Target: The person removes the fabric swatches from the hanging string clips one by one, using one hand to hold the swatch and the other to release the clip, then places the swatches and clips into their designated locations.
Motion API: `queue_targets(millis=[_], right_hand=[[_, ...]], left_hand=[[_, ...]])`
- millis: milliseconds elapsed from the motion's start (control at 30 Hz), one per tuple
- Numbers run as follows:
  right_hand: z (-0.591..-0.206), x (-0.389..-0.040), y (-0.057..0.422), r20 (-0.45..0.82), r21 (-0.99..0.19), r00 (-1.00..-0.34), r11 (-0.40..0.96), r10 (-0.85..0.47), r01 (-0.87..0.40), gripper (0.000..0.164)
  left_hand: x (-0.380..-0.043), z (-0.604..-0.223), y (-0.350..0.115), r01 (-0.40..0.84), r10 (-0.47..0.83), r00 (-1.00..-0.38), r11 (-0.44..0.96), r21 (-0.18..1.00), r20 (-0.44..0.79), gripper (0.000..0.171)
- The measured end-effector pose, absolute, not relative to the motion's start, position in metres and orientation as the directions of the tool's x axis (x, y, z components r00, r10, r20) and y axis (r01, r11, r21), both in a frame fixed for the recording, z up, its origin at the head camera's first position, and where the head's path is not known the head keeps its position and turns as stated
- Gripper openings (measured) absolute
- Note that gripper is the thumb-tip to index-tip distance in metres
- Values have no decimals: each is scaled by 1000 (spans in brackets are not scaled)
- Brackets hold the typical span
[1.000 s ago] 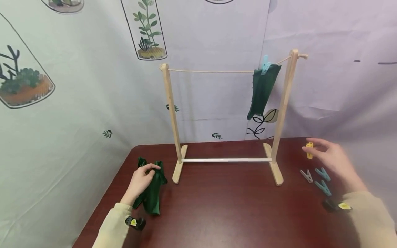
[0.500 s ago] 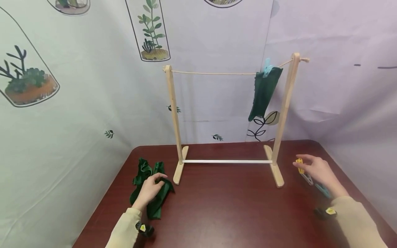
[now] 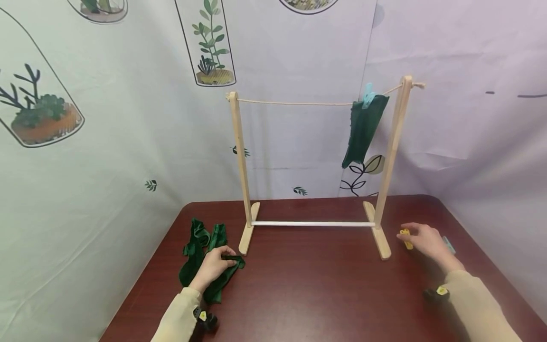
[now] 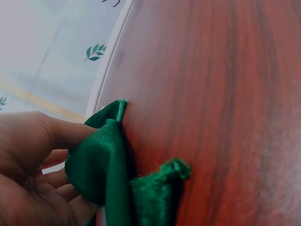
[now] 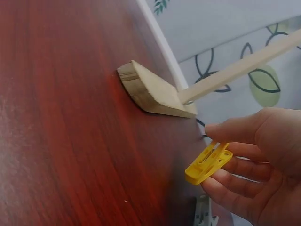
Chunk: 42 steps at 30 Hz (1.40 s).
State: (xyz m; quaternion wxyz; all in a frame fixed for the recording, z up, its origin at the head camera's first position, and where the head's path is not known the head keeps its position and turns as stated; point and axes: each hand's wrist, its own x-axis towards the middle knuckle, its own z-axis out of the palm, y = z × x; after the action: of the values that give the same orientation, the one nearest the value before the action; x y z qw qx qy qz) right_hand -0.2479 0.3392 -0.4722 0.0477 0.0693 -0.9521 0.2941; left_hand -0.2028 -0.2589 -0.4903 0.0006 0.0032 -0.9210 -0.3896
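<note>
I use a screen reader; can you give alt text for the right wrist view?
A right hand pinches a yellow clothespin just above a dark red wooden table. Behind it stands the wooden foot of a drying rack, against a leaf-printed backdrop.

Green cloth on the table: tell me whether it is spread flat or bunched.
Bunched. The green cloth lies crumpled in folds on the table, and the left hand grips one bunched end.

Two green cloths [image 3: 201, 256] [image 3: 362, 128], three visible pegs [image 3: 404, 237] [image 3: 368, 95] [image 3: 448, 244], one wooden rack [image 3: 239, 156].
</note>
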Motion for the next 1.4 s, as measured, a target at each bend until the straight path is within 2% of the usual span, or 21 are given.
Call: queue_targets(millis=[533,1400], right_hand=[[-487,-262,336,100,-529,-988,834,-118,-154,50],[-489,-265,329,103,-494,-986,854,-130,-164,41]], left_hand=[[-200,-481,-269,-63,-13,-997,746,663,-80,8],[-196,-478,-276,-42,-4,-998,747,663,-59,7]])
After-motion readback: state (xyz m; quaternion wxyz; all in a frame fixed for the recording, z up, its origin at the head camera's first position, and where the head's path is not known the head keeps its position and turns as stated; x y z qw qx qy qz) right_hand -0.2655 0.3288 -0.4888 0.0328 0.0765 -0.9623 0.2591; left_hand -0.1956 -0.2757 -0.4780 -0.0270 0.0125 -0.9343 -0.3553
